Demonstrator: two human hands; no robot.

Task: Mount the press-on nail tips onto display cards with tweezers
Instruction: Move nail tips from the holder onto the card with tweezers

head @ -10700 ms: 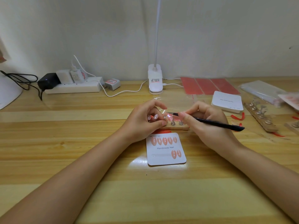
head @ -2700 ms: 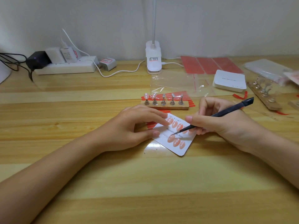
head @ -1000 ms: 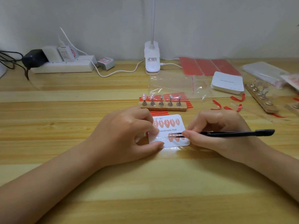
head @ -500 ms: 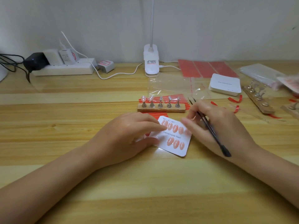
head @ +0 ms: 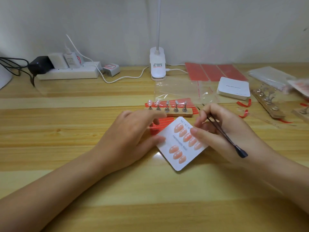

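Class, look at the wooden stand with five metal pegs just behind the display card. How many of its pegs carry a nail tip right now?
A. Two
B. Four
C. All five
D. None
A: on the wooden stand, only the two leftmost pegs carry nail tips; the other three pegs are bare.

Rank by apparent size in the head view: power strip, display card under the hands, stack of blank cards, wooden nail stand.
1. power strip
2. display card, though it sits nearer the camera and is partly covered
3. wooden nail stand and stack of blank cards: too close to rank; the stand is longer but thinner.
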